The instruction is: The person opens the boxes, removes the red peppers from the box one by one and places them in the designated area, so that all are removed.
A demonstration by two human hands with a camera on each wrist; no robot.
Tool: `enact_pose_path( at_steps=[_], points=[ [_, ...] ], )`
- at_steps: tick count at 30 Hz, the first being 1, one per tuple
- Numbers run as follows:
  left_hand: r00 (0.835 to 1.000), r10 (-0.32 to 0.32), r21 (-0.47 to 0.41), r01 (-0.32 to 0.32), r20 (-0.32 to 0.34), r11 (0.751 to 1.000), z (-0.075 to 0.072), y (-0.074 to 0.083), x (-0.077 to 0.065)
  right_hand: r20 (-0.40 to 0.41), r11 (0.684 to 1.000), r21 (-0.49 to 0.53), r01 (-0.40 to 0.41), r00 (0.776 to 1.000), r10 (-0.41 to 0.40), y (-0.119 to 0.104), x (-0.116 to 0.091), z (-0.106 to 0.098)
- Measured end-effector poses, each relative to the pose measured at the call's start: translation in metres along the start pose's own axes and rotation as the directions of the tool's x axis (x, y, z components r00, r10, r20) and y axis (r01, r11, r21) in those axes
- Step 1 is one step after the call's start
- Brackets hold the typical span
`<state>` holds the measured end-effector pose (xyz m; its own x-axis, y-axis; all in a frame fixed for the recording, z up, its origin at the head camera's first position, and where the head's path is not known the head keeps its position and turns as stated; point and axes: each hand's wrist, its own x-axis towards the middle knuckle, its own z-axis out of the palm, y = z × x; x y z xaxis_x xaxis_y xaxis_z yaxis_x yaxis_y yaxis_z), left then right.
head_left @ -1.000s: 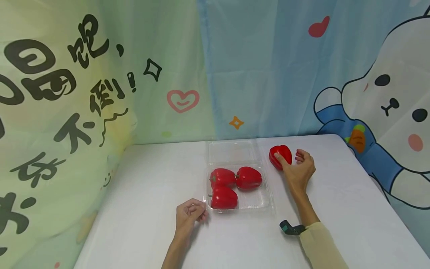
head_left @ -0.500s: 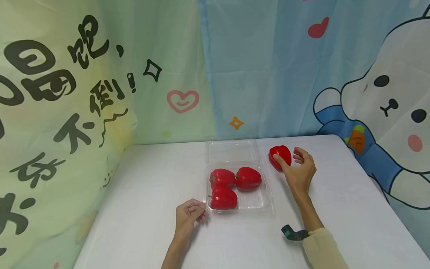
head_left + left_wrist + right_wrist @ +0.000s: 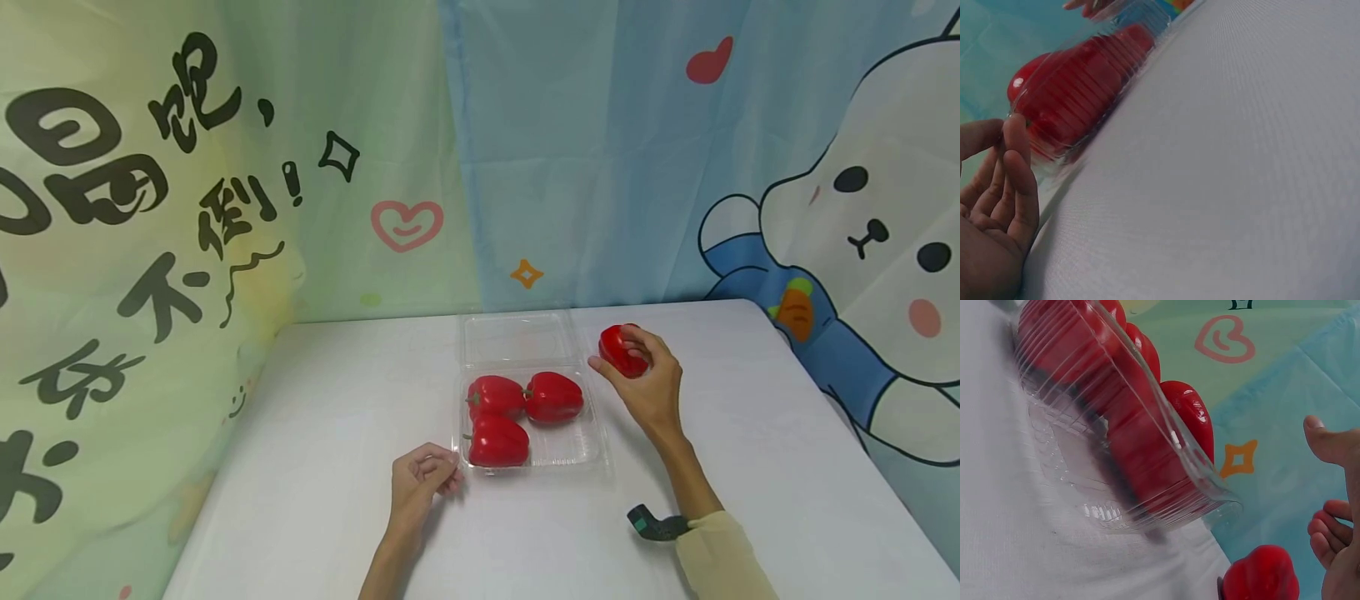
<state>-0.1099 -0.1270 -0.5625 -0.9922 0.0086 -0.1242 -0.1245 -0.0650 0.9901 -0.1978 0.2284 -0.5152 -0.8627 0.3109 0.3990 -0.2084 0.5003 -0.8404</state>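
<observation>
Front pepper (image 3: 498, 442) crosswise in box (image 3: 573, 450), stem leftward

In the head view, the right hand (image 3: 656, 379) hides part of a lone red pepper (image 3: 612, 347); whether its fingers (image 3: 649, 340) touch it cannot be told. The right wrist view cuts that pepper at the bottom edge and the hand at the right. In the left wrist view, the left hand (image 3: 997, 215) runs off the left edge, and the clear box (image 3: 573, 448), its ribbed wall in front, blurs the peppers inside (image 3: 499, 442).
</observation>
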Motion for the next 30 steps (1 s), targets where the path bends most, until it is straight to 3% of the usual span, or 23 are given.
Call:
enact_pose_path(
  at_steps=[6,12,18,30],
  points=[
    [1.000,0.002,0.009,-0.002,0.004,1.000,-0.0002,0.0008,-0.0001,0.127,0.999,0.003,0.041,0.991,-0.041,0.0000,-0.0016,0.0002],
    [1.000,-0.012,0.015,0.012,-0.006,1.000,-0.0002,0.0020,-0.0008,0.234,0.996,0.024,0.091,0.968,-0.094,0.0007,-0.0050,0.0020],
    [1.000,-0.021,0.009,0.021,-0.007,1.000,-0.0005,0.0026,-0.0013,0.288,0.990,0.059,0.129,0.947,-0.140,0.0020,-0.0064,0.0039],
    [1.000,-0.007,-0.002,0.007,0.000,1.000,-0.0011,0.0010,-0.0007,0.368,0.982,0.147,0.116,0.915,-0.163,-0.0011,-0.0093,0.0084]
  ],
)
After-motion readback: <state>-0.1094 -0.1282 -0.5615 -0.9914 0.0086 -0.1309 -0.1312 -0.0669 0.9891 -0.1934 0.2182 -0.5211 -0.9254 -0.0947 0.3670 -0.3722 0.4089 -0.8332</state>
